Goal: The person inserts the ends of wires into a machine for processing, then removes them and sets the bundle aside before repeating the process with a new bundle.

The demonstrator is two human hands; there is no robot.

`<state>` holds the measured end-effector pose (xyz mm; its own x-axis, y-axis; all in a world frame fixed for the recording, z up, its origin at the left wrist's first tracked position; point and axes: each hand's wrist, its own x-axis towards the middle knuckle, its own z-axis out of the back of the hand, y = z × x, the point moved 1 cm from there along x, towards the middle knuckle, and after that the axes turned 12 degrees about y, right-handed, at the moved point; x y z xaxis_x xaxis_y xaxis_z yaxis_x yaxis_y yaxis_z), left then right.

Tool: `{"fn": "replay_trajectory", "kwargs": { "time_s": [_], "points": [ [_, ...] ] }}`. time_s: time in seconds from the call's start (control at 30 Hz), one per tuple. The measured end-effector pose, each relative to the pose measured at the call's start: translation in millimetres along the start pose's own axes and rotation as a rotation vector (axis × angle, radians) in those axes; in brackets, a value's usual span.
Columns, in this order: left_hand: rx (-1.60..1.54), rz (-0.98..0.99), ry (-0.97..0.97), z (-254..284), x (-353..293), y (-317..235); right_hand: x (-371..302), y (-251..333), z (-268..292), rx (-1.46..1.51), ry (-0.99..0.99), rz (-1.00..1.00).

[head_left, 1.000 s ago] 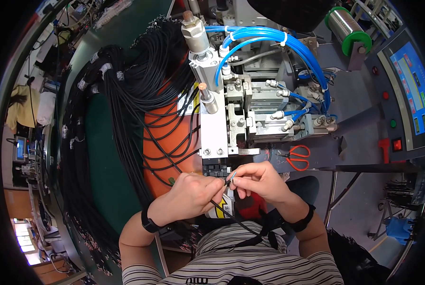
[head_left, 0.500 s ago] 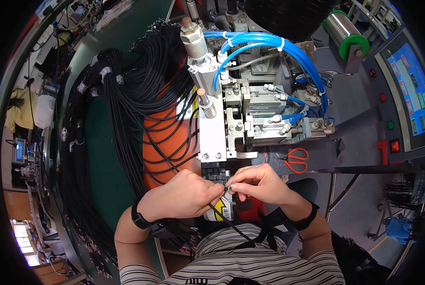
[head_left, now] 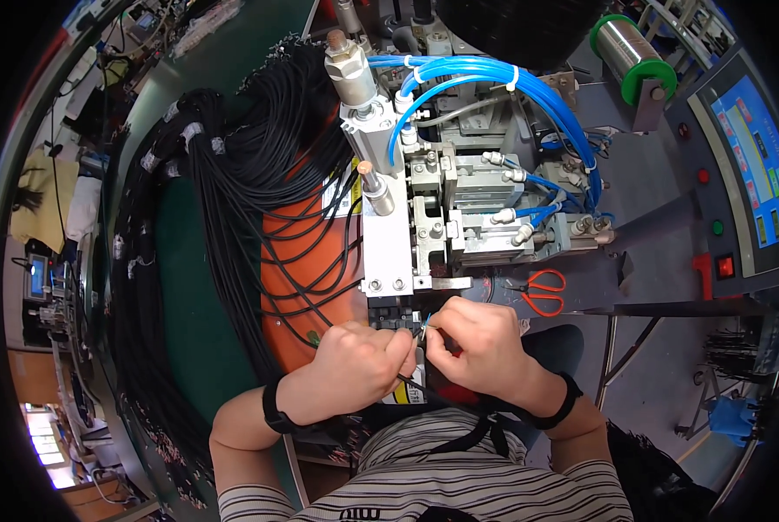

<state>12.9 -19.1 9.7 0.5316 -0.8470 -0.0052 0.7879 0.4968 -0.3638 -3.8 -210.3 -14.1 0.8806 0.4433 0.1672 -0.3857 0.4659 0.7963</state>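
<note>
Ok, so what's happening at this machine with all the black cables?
The person's left hand grips a black cable near its end, while the right hand pinches thin wires at that end. The hands are close together, just in front of a machine with blue tubes. A big bundle of black cables lies to the left; orange-handled scissors lie to the right.

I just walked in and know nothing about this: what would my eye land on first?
Probably the bright blue hoses, arching over the metal machine at top centre. Next, the thick mass of black cables to its left. Lower down, near the middle, the left hand and right hand meet around some thin wires.
</note>
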Motion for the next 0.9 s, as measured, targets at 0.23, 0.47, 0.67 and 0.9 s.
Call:
{"fn": "replay_trajectory", "kwargs": {
  "time_s": [0.23,0.47,0.67,0.9],
  "points": [
    [0.028,0.082,-0.124,-6,-7,8,2,-4,-9,-0.269,-0.013,0.001],
    [-0.026,0.08,-0.056,-5,-10,8,-1,-8,-12,-0.175,-0.036,-0.003],
    [-0.03,0.055,-0.048,-8,-9,12,-1,-9,-15,-0.17,-0.072,-0.019],
    [0.162,0.011,0.02,-2,-5,0,2,-1,-17,-0.294,-0.044,-0.046]
  ]
}}
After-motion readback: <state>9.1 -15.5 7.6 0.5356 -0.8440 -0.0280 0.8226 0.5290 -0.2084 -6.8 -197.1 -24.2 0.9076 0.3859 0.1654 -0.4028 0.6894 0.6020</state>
